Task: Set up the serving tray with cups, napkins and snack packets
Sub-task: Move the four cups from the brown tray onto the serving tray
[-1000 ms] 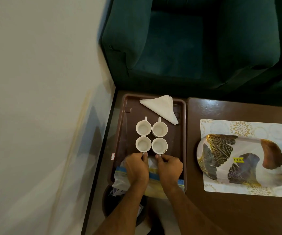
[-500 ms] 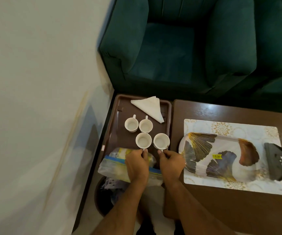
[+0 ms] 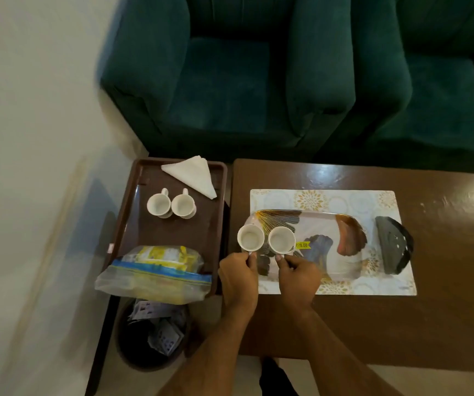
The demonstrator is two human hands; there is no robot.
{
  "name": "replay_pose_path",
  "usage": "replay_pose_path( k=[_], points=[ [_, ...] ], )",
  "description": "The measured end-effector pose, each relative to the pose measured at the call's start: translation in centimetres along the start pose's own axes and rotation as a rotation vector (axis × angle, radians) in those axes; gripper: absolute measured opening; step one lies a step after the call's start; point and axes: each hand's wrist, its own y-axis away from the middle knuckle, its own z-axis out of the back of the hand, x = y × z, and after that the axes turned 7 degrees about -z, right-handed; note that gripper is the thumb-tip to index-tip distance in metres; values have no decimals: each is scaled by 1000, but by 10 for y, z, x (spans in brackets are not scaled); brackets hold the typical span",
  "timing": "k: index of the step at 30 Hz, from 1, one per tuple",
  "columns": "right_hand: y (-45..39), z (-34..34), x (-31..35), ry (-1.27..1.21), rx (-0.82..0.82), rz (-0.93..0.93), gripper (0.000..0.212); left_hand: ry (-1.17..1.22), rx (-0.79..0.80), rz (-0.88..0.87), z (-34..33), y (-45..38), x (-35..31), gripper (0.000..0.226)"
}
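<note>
Far left, the brown tray (image 3: 127, 218) sits by the wall, with two white cups (image 3: 171, 205) side by side on it, handles pointing away. A folded napkin (image 3: 191, 175) lies at its far corner, and a clear bag of snack packets (image 3: 155, 270) overhangs its near edge, above a dark bin (image 3: 150, 338) on the floor.

Moving right, the left hand (image 3: 237, 277) pinches the handle of a white cup (image 3: 250, 238), upright and poised right over the left rim of the leaf-patterned serving tray (image 3: 341, 270). Just beside it, the right hand (image 3: 297, 274) grips a second cup (image 3: 281, 239) by its handle, over the tray's left end beside the yellow price sticker (image 3: 302, 245). Whether either cup has touched down, I cannot tell.

So the step looks like cup delivery, the first pair arriving. The next move calls for lowering both level, the left one nudged inward off the rim so it does not tip.

Room? Plenty: the tray's middle and right lie bare, the patterned placemat (image 3: 372, 198) borders it, and a dark perforated object (image 3: 394, 245) rests at the right end, worth avoiding. The brown worktop (image 3: 444, 295) beyond is open.
</note>
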Motion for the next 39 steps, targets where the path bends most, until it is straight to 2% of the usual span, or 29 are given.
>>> replay_pose_path(
  k=[6,13,23,39],
  points=[
    [-29,31,-48,15,-35,-23,14,-5,45,-1,-49,20,-27,21],
    [-58,45,-91,58,-68,-79,19,-33,99,-11,-88,34,-37,32],
    [-66,49,-101,35,-9,-93,17,-18,129,-28,-105,40,-37,38],
    [-63,55,-102,22,51,-98,18,-16,133,-20,-106,38,-35,24]
  ],
)
